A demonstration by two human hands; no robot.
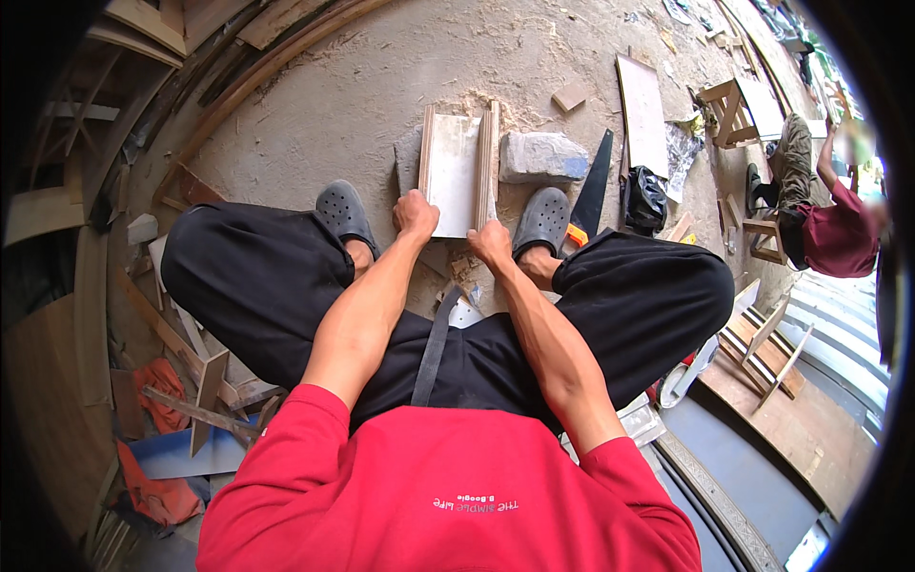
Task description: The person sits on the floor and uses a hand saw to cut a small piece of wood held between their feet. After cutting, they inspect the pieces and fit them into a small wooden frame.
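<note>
Between my feet lies a wooden channel-shaped piece, a pale flat board (452, 172) with a raised plywood strip (487, 157) along its right side and another strip (426, 153) along its left. My left hand (416, 214) is closed around the near end of the left strip. At the near end of the right strip, my right hand (490, 243) is closed too, its fingertips partly hidden. A grey block (543, 158) stands just right of the piece, and a darker block (407, 160) shows at its left side.
A handsaw (595, 181) with an orange handle lies beyond my right shoe. Nearby are a black plastic bag (646, 202), a long board (643, 112) and a small wood block (570, 96). Another person in a maroon shirt (841, 236) is at the right. Scrap wood (205, 400) lies at the left.
</note>
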